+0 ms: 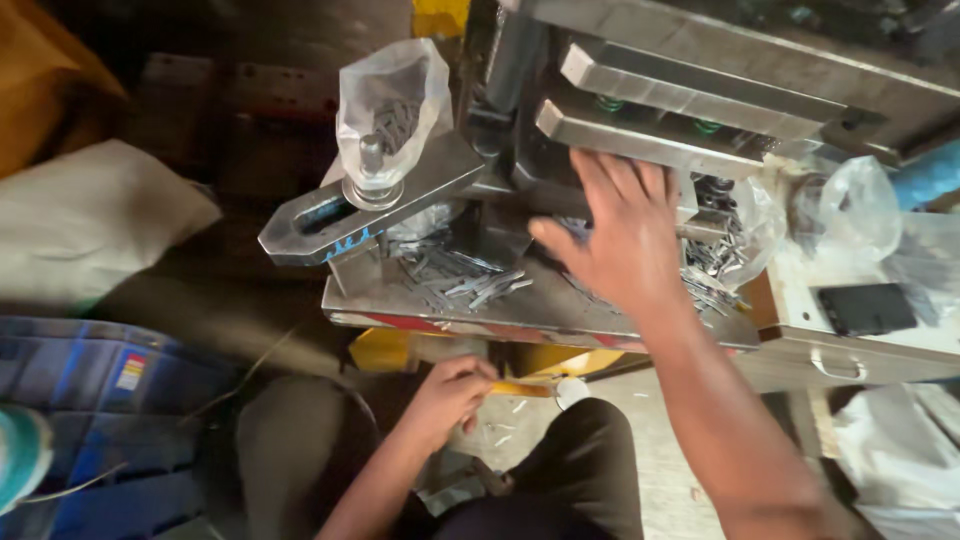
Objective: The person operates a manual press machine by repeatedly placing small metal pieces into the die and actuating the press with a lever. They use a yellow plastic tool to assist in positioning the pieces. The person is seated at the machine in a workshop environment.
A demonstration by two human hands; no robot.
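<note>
1. Head view: the right hand point(622, 228), fingers spread open, reaches over small metal strips point(470, 280) scattered on the steel press plate point(540, 310), holding nothing visible.
2. The left hand point(452, 392), below the plate, is curled closed around a yellow lever point(515, 388).

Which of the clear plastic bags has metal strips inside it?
The upright bag at the left, behind the slotted clamp bar, shows grey strips inside. The bag at the right looks crumpled, its contents unclear.
</note>
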